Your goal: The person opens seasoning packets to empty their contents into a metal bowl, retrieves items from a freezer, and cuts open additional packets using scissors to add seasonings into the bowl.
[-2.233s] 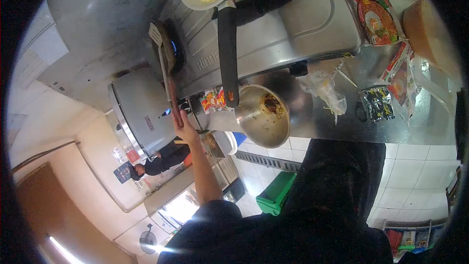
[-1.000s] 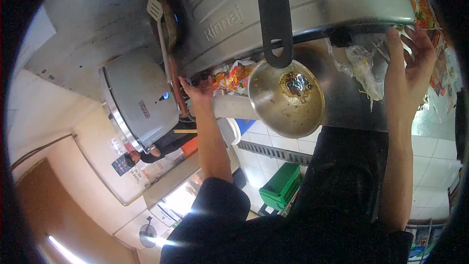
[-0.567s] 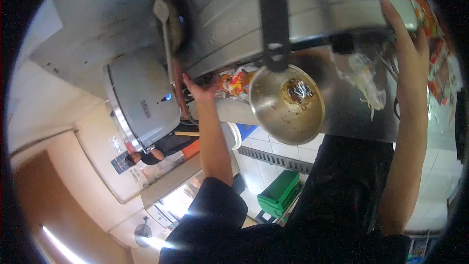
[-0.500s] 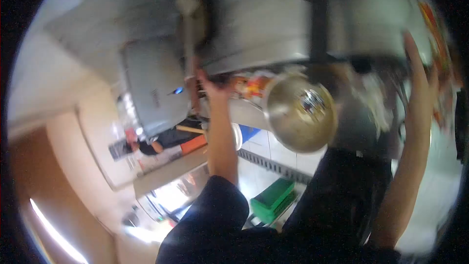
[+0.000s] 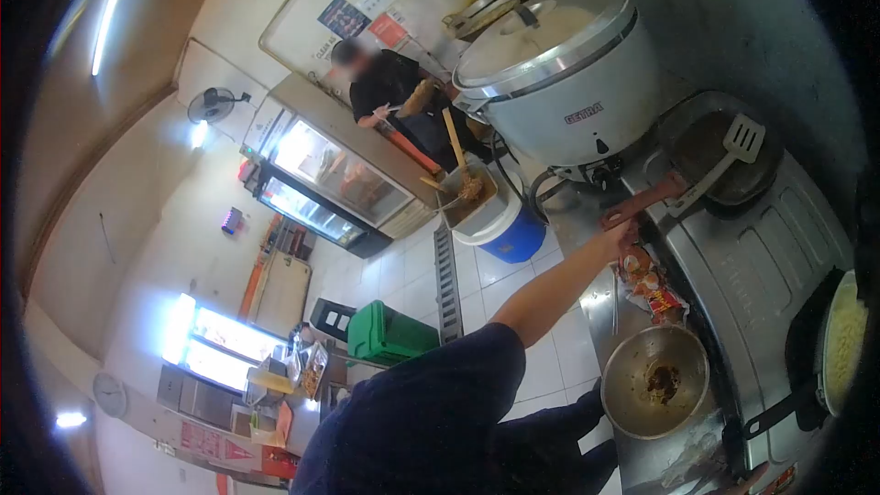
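Observation:
My left hand (image 5: 623,236) is at the reddish-brown handle (image 5: 644,203) of a dark pan (image 5: 701,165) on the stove; its fingers are too unclear to show a grip. A slotted spatula (image 5: 744,139) lies across that pan. Below the hand are orange-red packets (image 5: 649,282) and a metal bowl (image 5: 632,403) with dark sauce inside. A bit of my right hand (image 5: 753,478) shows at the lower right edge, its fingers mostly hidden. Nearby, a black-handled pan (image 5: 845,341) holds pale yellow food.
A large rice cooker (image 5: 570,119) stands beyond the stove (image 5: 765,252). A person in black (image 5: 390,82) is farther back, holding something. A container with a wooden-handled tool sits above a blue bucket (image 5: 513,236). A green bin (image 5: 390,335) is on the floor; crumpled plastic (image 5: 689,460) lies near the bowl.
The view has swung left, bringing the rice cooker, person and fridges into fuller sight. My left hand remains near the pan handle; my right hand has moved almost out of view.

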`<state>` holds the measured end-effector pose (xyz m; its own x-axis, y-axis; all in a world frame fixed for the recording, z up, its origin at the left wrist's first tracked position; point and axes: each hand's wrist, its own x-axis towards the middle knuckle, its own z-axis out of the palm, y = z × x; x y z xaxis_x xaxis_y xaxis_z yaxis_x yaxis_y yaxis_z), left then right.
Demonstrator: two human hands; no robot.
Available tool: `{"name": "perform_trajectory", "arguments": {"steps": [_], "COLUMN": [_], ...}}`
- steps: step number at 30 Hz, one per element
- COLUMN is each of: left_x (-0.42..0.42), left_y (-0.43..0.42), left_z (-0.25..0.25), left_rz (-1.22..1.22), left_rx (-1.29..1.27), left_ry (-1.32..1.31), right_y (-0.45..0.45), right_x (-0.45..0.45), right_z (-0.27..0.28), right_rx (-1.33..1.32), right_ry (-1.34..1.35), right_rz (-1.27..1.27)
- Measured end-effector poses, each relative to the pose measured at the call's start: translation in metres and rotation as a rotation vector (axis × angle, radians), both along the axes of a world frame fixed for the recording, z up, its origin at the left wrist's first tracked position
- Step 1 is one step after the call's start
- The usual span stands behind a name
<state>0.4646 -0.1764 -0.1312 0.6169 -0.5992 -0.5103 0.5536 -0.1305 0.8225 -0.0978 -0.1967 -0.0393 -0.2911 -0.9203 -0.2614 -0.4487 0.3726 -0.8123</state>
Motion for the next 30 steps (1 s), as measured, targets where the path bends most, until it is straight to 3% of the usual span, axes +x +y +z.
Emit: {"name": "perform_trajectory", "arguments": {"steps": [1,3,4,6,9,10,12,13,14,17,19,20,23,26,28,30], "left_x": [-0.009,-0.024,-0.028,0.002,0.007,-0.007,0.031,0.046,-0.009,0.035,-0.003,-0.011,-0.082,-0.174,-0.225,-0.259], "left_y": [0.006,0.04,0.049,0.065,0.09,0.097,0.12,0.142,0.132,0.243,0.288,0.322,0.404,0.417,0.393,0.369], "left_z": [0.014,0.056,0.072,0.057,0.068,0.091,0.075,0.071,0.096,0.058,0.061,0.056,0.044,0.028,0.024,0.034], "left_rz": [0.009,-0.159,-0.129,0.008,-0.03,-0.108,-0.015,-0.147,0.18,0.048,0.226,0.158,-0.514,-1.174,-1.416,-1.562], "left_rx": [0.024,-0.337,-0.284,-0.136,-0.005,-0.089,0.05,-0.035,0.202,0.586,1.065,1.193,1.301,1.097,0.911,0.744], "left_ry": [-0.004,-0.122,-0.24,-0.08,-0.144,-0.187,-0.172,-0.21,-0.378,-0.818,-0.793,-0.742,-0.493,-0.286,-0.184,-0.127], "right_y": [0.0,0.002,0.006,0.015,0.033,0.038,0.043,0.048,0.052,0.084,0.101,0.111,0.131,0.143,0.132,0.124], "right_x": [-0.001,-0.007,-0.011,-0.021,-0.021,-0.019,-0.011,-0.009,-0.009,-0.004,-0.02,-0.03,-0.058,-0.095,-0.12,-0.142], "right_z": [0.0,-0.004,-0.005,-0.007,0.006,0.01,0.016,0.022,0.031,0.056,0.059,0.063,0.079,0.101,0.136,0.186], "right_rx": [0.004,0.013,0.02,0.057,0.169,0.134,-0.188,-0.266,-0.29,-0.394,-0.397,-0.348,-0.219,-0.308,-0.401,-0.622], "right_ry": [0.006,0.015,0.014,0.012,-0.009,-0.056,-0.286,-0.341,-0.375,-0.402,-0.362,-0.35,-0.402,-0.305,-0.202,-0.345], "right_rz": [0.0,-0.007,-0.017,-0.058,-0.211,-0.278,-0.382,-0.394,-0.404,-0.331,-0.14,-0.026,0.182,0.392,0.397,0.305]}}
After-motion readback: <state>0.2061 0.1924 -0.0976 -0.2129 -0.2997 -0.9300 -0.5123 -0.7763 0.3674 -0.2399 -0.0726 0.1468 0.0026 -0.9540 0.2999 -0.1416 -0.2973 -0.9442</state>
